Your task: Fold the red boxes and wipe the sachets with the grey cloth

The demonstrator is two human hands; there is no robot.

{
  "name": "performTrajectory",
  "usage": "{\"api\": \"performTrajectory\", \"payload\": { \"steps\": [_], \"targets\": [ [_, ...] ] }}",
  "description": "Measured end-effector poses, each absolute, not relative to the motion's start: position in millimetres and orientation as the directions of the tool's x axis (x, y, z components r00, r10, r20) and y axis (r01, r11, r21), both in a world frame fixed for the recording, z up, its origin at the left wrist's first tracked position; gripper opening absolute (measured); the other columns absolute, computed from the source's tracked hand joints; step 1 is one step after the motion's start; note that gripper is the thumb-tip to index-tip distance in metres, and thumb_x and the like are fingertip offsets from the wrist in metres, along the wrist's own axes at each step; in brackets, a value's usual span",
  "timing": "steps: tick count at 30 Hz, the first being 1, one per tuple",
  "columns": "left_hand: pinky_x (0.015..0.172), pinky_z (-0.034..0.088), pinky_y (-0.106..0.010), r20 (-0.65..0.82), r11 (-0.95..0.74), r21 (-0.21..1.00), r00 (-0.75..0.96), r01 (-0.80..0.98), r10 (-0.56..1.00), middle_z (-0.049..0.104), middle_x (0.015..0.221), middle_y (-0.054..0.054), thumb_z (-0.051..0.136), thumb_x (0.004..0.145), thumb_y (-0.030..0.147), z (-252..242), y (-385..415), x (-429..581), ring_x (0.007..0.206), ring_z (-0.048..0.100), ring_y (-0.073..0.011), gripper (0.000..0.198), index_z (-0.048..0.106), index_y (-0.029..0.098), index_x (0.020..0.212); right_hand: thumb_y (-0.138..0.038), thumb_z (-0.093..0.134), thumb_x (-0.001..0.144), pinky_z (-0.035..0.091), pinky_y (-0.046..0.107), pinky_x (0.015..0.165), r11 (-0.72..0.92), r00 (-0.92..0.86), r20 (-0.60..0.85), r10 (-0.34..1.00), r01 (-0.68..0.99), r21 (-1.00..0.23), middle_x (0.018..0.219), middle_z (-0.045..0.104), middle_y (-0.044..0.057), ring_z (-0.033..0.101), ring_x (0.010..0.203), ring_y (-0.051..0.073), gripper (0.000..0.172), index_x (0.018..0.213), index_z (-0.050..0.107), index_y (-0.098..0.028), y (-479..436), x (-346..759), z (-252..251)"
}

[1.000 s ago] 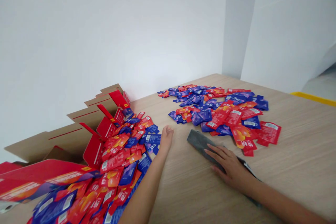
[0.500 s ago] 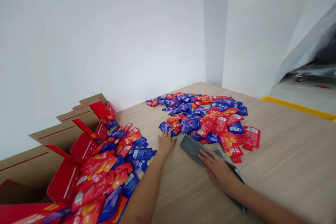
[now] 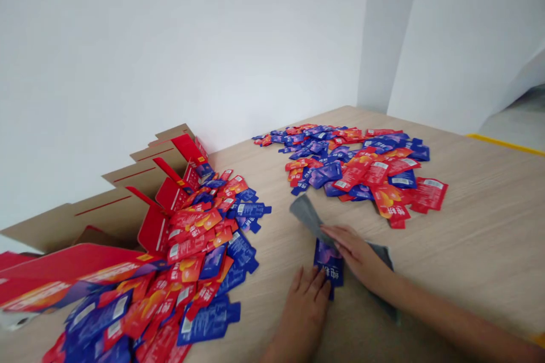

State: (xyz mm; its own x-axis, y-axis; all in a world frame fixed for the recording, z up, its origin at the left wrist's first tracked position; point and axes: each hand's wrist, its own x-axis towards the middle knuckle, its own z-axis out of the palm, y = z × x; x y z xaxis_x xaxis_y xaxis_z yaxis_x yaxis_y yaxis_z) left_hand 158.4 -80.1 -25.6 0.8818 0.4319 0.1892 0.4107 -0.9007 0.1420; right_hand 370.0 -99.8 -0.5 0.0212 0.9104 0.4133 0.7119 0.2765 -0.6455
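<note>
A single blue packet [image 3: 328, 261] lies on the wooden table between my hands. My left hand [image 3: 305, 302] rests on its near end, fingers stretched out over the edge. My right hand [image 3: 355, 252] is closed on a grey cloth [image 3: 307, 214], pinching it beside the packet's far right side. Part of the cloth is hidden under the hand and forearm. Beyond my hands spreads a pile of red and blue packets [image 3: 353, 173].
A second heap of red and blue packets [image 3: 200, 244] lies at the left, against open red-and-brown cardboard boxes [image 3: 123, 204]. A white wall [image 3: 191, 39] stands behind the table [image 3: 477, 210]. Yellow edging [image 3: 506, 143] shows at the right.
My left hand has come back from the far pile towards me, and a blue packet now lies under its fingers. My right hand has lifted part of the cloth. The view has shifted.
</note>
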Motion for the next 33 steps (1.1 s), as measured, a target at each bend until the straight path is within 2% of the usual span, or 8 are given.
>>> {"api": "performTrajectory", "payload": {
  "steps": [4, 9, 14, 17, 19, 22, 27, 33],
  "targets": [
    [0.087, 0.049, -0.035, 0.134, -0.857, 0.233, 0.857, 0.46, 0.497, 0.068, 0.099, -0.009, 0.038, 0.084, 0.006, -18, -84, 153, 0.095, 0.062, -0.0203, 0.031, 0.061, 0.016, 0.102, -0.003, 0.037, 0.071, 0.039, 0.042, 0.1, 0.406, -0.308, 0.273, 0.911, 0.782, -0.473, 0.136, 0.048, 0.009, 0.042, 0.123, 0.024, 0.062, 0.131, 0.048, -0.013, -122, 325, -4],
    [0.097, 0.042, -0.039, 0.1, -0.74, 0.503, 0.82, 0.447, 0.564, 0.062, 0.115, -0.013, 0.039, 0.078, 0.004, 4, -72, 165, 0.109, 0.056, -0.0245, 0.039, 0.06, 0.017, 0.109, -0.001, 0.036, 0.068, 0.038, 0.043, 0.101, 0.291, -0.194, 0.279, 0.94, 0.885, -0.363, 0.134, 0.05, 0.008, 0.046, 0.119, 0.024, 0.064, 0.129, 0.05, -0.014, -101, 363, -25],
    [0.094, 0.043, -0.042, 0.03, -0.391, 0.818, 0.648, 0.421, 0.761, 0.068, 0.104, -0.009, 0.045, 0.081, 0.021, 16, -69, 169, 0.1, 0.06, -0.0262, 0.024, 0.066, 0.023, 0.093, -0.006, 0.033, 0.072, 0.043, 0.048, 0.094, 0.125, 0.036, 0.339, 0.94, 0.889, -0.44, 0.123, 0.059, 0.01, 0.055, 0.108, 0.027, 0.057, 0.122, 0.058, -0.016, -80, 438, -30],
    [0.076, 0.051, -0.039, -0.171, 0.06, 0.968, 0.462, 0.246, 0.87, 0.07, 0.084, -0.008, 0.05, 0.081, 0.04, 18, -67, 168, 0.08, 0.065, -0.0241, 0.022, 0.061, 0.021, 0.078, -0.013, 0.033, 0.078, 0.047, 0.046, 0.09, 0.059, 0.16, 0.292, 0.943, 0.783, -0.619, 0.114, 0.065, 0.006, 0.059, 0.102, 0.026, 0.052, 0.123, 0.057, -0.022, -85, 450, -21],
    [0.064, 0.052, -0.035, -0.337, 0.351, 0.936, 0.387, 0.036, 0.858, 0.07, 0.078, -0.008, 0.056, 0.075, 0.047, 17, -67, 167, 0.07, 0.066, -0.0223, 0.027, 0.055, 0.019, 0.076, -0.018, 0.033, 0.083, 0.046, 0.044, 0.091, 0.071, 0.194, 0.296, 0.935, 0.717, -0.693, 0.117, 0.063, 0.005, 0.057, 0.107, 0.025, 0.049, 0.128, 0.053, -0.023, -93, 434, -11],
    [0.057, 0.051, -0.03, -0.466, 0.54, 0.833, 0.377, -0.118, 0.801, 0.071, 0.076, -0.012, 0.067, 0.066, 0.045, 13, -69, 164, 0.063, 0.066, -0.0198, 0.036, 0.05, 0.016, 0.078, -0.018, 0.031, 0.087, 0.04, 0.043, 0.097, 0.187, 0.134, 0.407, 0.904, 0.731, -0.657, 0.129, 0.054, 0.008, 0.05, 0.115, 0.024, 0.049, 0.134, 0.045, -0.02, -106, 384, 3],
    [0.049, 0.047, -0.025, -0.5, 0.573, 0.813, 0.377, -0.107, 0.78, 0.068, 0.061, -0.007, 0.072, 0.059, 0.044, -3, -73, 156, 0.052, 0.065, -0.0189, 0.043, 0.045, 0.017, 0.079, -0.012, 0.042, 0.077, 0.04, 0.045, 0.092, 0.406, -0.335, 0.238, 0.912, 0.822, -0.4, 0.139, 0.045, 0.004, 0.046, 0.114, 0.028, 0.053, 0.129, 0.051, -0.024, -107, 318, 5],
    [0.047, 0.047, -0.025, -0.487, 0.563, 0.82, 0.392, -0.104, 0.78, 0.069, 0.063, -0.009, 0.073, 0.056, 0.049, -9, -71, 146, 0.054, 0.066, -0.0206, 0.046, 0.046, 0.017, 0.076, -0.001, 0.035, 0.072, 0.038, 0.045, 0.093, 0.335, -0.276, 0.252, 0.928, 0.912, -0.237, 0.132, 0.051, 0.008, 0.05, 0.11, 0.025, 0.06, 0.126, 0.054, -0.018, -76, 363, -13]
  ]
}}
